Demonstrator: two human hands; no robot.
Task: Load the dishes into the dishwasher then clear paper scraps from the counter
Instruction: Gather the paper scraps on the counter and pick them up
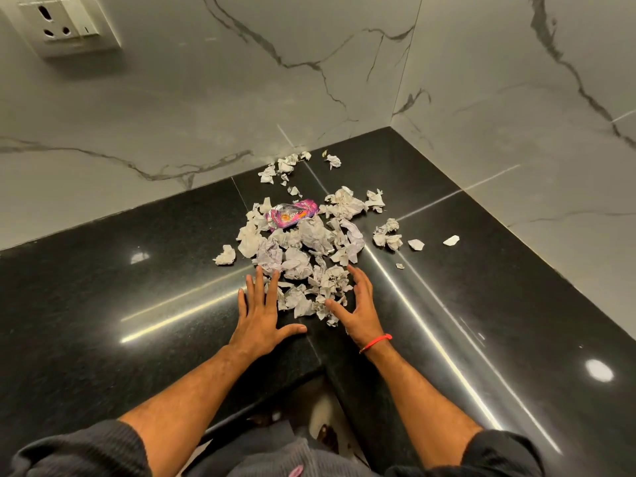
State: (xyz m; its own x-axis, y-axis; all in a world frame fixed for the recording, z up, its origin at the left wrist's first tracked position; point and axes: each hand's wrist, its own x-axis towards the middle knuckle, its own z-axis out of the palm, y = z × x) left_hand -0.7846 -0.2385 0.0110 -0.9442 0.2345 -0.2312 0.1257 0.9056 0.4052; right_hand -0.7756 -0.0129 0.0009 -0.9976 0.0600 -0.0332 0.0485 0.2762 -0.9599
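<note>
A heap of crumpled white paper scraps (pixel 309 249) lies on the black granite counter (pixel 137 270), in its inner corner. A pink and purple foil wrapper (pixel 292 215) sits among them near the back. My left hand (pixel 260 315) lies flat on the counter, fingers straight and spread, its fingertips touching the near left edge of the heap. My right hand (pixel 358 304), with a red thread at the wrist, is at the near right edge, fingers spread and slightly bent, thumb among the scraps. Neither hand holds anything.
Stray scraps (pixel 416 244) lie to the right and more (pixel 285 166) near the back wall. Marble wall panels (pixel 516 98) close the corner behind and to the right. A wall socket (pixel 69 25) is at top left. The counter's front edge runs just below my wrists.
</note>
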